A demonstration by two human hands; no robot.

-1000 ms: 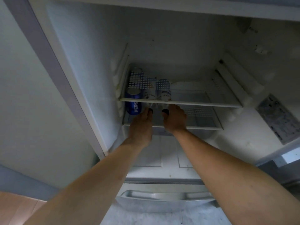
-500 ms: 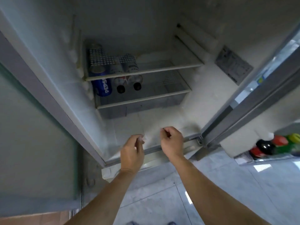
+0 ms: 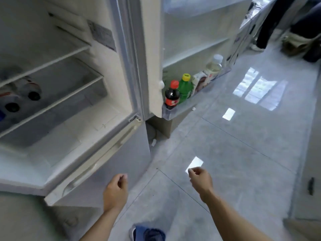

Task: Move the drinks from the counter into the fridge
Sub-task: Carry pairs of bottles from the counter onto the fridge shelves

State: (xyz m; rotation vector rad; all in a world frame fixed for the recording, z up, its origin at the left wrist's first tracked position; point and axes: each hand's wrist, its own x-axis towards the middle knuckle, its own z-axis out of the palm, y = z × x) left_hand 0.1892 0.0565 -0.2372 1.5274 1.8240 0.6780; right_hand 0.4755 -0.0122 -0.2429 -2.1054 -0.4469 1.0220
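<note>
Both hands empty: left hand (image 3: 116, 190) and right hand (image 3: 201, 180) hang loosely curled over the floor. Bottles (image 3: 26, 91) lie on the fridge shelf (image 3: 57, 100), up-left of the left hand. Surface out of view; likely next: turn for remaining drinks, door left open.

Head view: worn on the head, aimed forward and down, tilted.
Nearness: open fridge (image 3: 107, 94) seen close at left, floor (image 3: 243, 153) below.
</note>
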